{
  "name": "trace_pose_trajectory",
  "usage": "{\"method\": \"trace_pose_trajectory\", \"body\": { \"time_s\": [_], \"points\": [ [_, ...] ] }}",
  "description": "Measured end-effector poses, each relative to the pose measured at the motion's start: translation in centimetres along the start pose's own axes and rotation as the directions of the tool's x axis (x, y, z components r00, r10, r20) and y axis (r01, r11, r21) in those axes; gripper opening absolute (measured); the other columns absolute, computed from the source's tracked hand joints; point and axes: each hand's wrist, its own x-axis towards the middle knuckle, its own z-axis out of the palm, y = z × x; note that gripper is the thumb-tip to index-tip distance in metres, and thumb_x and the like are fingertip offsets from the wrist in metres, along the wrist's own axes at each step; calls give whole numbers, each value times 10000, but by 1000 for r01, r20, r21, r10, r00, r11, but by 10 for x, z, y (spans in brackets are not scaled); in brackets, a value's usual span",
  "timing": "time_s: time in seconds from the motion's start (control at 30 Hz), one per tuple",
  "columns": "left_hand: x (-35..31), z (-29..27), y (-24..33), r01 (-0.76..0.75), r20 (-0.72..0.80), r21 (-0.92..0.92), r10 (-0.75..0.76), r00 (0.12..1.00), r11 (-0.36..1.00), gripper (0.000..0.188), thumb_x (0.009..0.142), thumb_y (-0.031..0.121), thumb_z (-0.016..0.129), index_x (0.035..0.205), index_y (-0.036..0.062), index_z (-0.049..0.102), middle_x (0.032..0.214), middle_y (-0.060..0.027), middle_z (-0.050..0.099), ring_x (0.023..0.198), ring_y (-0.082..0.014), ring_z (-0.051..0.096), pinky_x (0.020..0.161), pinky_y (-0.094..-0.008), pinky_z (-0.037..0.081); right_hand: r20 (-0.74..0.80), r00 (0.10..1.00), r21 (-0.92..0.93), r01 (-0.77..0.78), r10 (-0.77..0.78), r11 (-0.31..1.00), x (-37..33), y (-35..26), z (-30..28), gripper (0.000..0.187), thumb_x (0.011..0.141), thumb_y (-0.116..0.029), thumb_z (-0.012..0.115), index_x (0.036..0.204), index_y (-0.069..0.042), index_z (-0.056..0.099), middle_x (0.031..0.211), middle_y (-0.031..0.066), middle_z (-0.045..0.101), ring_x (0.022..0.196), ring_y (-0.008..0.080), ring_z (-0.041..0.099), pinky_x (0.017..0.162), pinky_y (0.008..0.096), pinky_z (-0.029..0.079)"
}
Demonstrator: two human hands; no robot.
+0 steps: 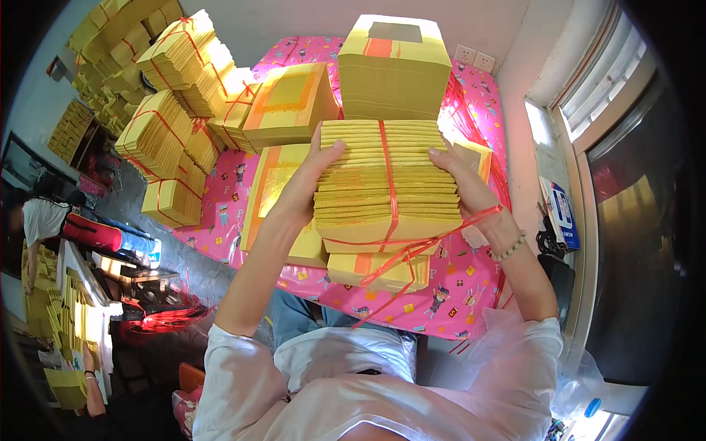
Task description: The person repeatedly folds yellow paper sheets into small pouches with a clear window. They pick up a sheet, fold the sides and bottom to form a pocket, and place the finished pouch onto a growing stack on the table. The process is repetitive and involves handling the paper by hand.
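Observation:
A thick bundle of folded yellow paper (353, 209) is gripped between my two hands, raised in front of me above the pink table. My left hand (303, 180) presses its left side with the thumb on top. On the right side, my right hand (467, 180) holds it the same way, wearing a bead bracelet at the wrist. Red plastic ribbon (388, 176) crosses the bundle, and its loose ends trail out at the lower right. Just below the bundle lies a smaller stack of yellow paper (379, 270). The fingers under the bundle are partly hidden.
A tall yellow paper block (395, 84) stands behind the bundle on the pink patterned tablecloth (463, 287). Tied yellow bundles (158, 132) are piled at the left. Red ribbon strands (471, 110) lie along the right edge. People work at a table (92, 275) at far left.

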Motion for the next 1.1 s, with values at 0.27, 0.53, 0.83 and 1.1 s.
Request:
{"method": "trace_pose_trajectory", "body": {
  "time_s": [0.27,0.53,0.83,1.1],
  "points": [
    [-3,8,0,-39,-29,48,40,999,998,820,937,372,529,1519,134,3,1435,-101,368,1284,-206,401,1038,-359,347,-7,1000,34,-15,15,999,-9,0,1,718,963,-291,494,1523,-145,70,1503,74,279,1334,181,345,1092,334,315],
    [9,15,13,-47,-115,118,61,991,992,545,962,448,464,1372,102,369,1278,-69,484,1183,-167,462,984,-341,386,-6,994,45,-112,112,993,18,-5,-10,670,984,-414,426,1512,-119,136,1487,68,305,1327,167,348,1073,314,326],
    [15,8,9,-9,-183,149,37,982,989,579,949,430,488,1374,63,346,1267,-91,494,1153,-167,490,952,-346,414,-109,994,-65,-30,23,997,12,-7,6,632,988,-388,415,1501,-112,170,1458,68,334,1324,172,337,1088,321,293],
    [16,14,27,64,-226,101,-40,973,993,486,949,406,485,1238,15,498,1140,-75,584,1042,-160,567,900,-325,435,-76,996,46,-48,51,998,21,-9,2,513,995,-359,404,1429,-99,324,1331,52,463,1212,161,454,1011,309,383]
  ]
}}
